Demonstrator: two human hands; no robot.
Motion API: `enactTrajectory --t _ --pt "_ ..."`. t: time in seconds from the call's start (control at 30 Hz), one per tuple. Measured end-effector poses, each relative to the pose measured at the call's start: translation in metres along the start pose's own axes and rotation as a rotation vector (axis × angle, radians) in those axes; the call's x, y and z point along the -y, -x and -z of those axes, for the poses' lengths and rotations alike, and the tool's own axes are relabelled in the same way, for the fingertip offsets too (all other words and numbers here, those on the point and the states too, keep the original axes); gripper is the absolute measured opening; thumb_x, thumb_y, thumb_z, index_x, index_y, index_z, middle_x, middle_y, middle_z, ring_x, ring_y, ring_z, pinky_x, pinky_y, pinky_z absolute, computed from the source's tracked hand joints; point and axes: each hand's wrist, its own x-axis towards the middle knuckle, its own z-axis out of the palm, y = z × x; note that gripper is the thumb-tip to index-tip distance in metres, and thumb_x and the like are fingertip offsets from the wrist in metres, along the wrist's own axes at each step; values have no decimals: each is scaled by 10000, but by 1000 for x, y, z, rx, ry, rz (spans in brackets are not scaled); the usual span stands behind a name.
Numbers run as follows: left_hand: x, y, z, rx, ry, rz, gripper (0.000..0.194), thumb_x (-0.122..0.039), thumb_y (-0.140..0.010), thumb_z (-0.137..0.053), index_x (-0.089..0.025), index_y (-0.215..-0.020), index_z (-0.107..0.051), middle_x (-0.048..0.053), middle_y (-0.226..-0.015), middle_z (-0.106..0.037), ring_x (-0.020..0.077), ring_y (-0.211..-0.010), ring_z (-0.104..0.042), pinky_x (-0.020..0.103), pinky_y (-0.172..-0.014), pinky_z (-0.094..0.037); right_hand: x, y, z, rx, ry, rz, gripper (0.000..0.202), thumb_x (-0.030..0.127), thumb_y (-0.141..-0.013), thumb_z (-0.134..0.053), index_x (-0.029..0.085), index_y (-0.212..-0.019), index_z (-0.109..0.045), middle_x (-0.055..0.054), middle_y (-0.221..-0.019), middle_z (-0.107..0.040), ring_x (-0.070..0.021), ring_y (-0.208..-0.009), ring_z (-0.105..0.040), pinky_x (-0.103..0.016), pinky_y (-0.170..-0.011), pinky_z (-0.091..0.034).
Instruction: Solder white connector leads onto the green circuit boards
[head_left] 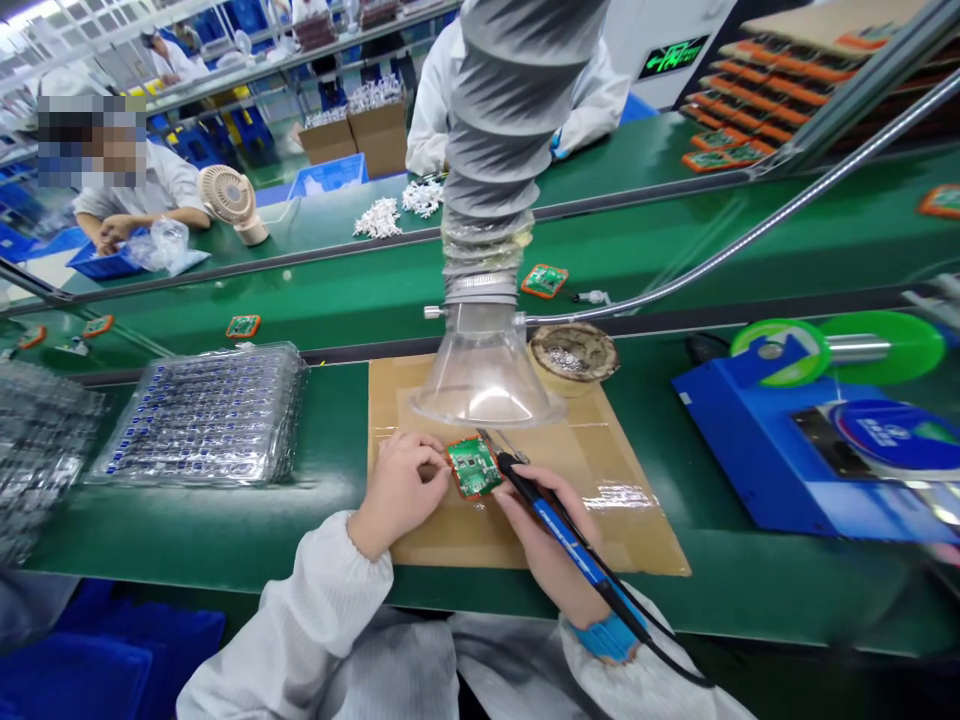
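A green circuit board with an orange edge (474, 467) lies on a brown cardboard sheet (630, 500). At its left edge, my left hand (405, 485) has its fingers curled, with thumb and fingertips close together by the board; whether they pinch anything is too small to tell. My right hand (551, 530) holds a black and blue soldering iron (562, 535), its front end beside the board's right edge. Thin metal tips show just above the board. Over it hangs a clear funnel hood (484, 375) on a grey ribbed hose (510, 120).
Stacked clear trays (210, 415) stand on the left. A round bowl (574, 355) sits behind the cardboard's right part. On the right is a blue machine (757, 440) with green reels. More boards lie on the green belt (337, 300); co-workers sit beyond it.
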Motion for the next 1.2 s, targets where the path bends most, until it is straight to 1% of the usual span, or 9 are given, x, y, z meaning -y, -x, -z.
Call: enactTrajectory --t 0.13,0.27,0.4,0.63,0.8,0.97,1.2 --pt "8 -5 -6 22 -73 63 190 -110 -826 -703 -201 -660 -679 23 -902 -722 217 -970 -593 418 -902 -422 -3 -2 16 -25 133 71 218 359 -902 -712 258 -1093 -736 -58 -1056 -786 -227 -948 -765 -337 -846 -629" --pt "8 -4 -6 43 -98 71 208 -118 -831 -688 -196 -638 -675 33 -893 -712 218 -948 -570 407 -874 -416 -6 1 25 -16 154 162 127 302 -922 -666 261 -1027 -723 -45 -956 -774 -214 -868 -755 -317 -766 -623" --pt "7 -6 -4 75 -108 77 205 -120 -830 -685 -197 -640 -675 32 -885 -710 226 -950 -567 406 -867 -412 -6 3 24 14 107 180 55 251 -919 -657 257 -956 -697 -34 -870 -747 -207 -797 -739 -299 -693 -606" --pt "4 -8 -3 90 -98 95 215 -99 -817 -680 -187 -623 -657 34 -870 -702 217 -921 -570 408 -877 -405 -6 1 22 62 142 178 71 240 -912 -670 261 -979 -683 -25 -904 -752 -198 -813 -736 -285 -708 -594" --pt "3 -9 -2 90 -90 89 201 -97 -805 -685 -184 -625 -659 31 -860 -705 217 -918 -565 392 -857 -401 -7 1 19 56 175 200 42 269 -910 -671 246 -944 -675 -28 -873 -735 -188 -772 -727 -277 -671 -579" --pt "4 -10 -3 88 -89 94 197 -94 -799 -685 -188 -628 -665 31 -860 -703 216 -913 -560 392 -862 -405 -5 2 18 56 184 221 55 292 -914 -659 238 -915 -667 -42 -843 -728 -201 -775 -729 -293 -658 -581" --pt "4 -9 -2 93 -87 97 197 -100 -802 -683 -191 -628 -666 31 -869 -704 222 -930 -562 391 -856 -403 -1 0 18 45 194 246 34 265 -908 -656 243 -932 -661 -39 -843 -730 -194 -760 -736 -282 -648 -583"
